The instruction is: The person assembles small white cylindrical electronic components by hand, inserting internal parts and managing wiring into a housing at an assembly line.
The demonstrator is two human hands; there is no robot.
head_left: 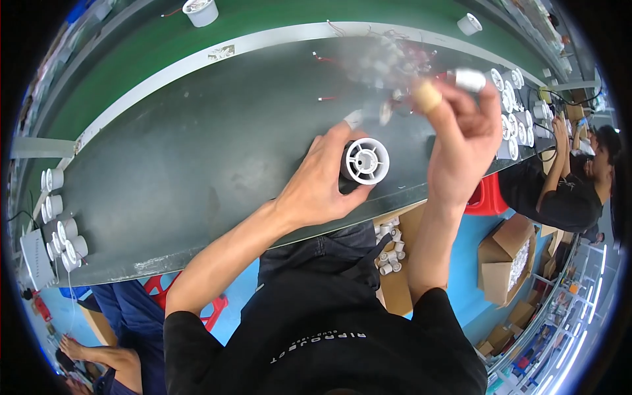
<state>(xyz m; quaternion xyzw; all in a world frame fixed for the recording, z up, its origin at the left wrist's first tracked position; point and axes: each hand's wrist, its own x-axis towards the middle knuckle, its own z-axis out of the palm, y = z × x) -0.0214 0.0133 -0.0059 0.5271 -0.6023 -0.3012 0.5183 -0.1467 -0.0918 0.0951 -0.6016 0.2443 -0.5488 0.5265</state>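
Note:
My left hand (322, 174) is wrapped round a white cylindrical housing (367, 160), which stands on the dark table with its round, spoked opening facing up. A white cover sits on one fingertip of that hand. My right hand (464, 122) is raised above the table to the right of the housing, smeared by motion. It wears a yellowish cover on one digit and a white one on another; whether it holds anything I cannot make out. Just left of it lies a blurred heap of small pale parts with red wires (392, 62).
White round housings (510, 112) crowd the table's right end, with more (66, 237) at the left end. Behind a pale rail runs a green strip bearing a white cup (201, 12). Below are cardboard boxes (503, 260) and a red stool (486, 195). Co-workers sit at both sides.

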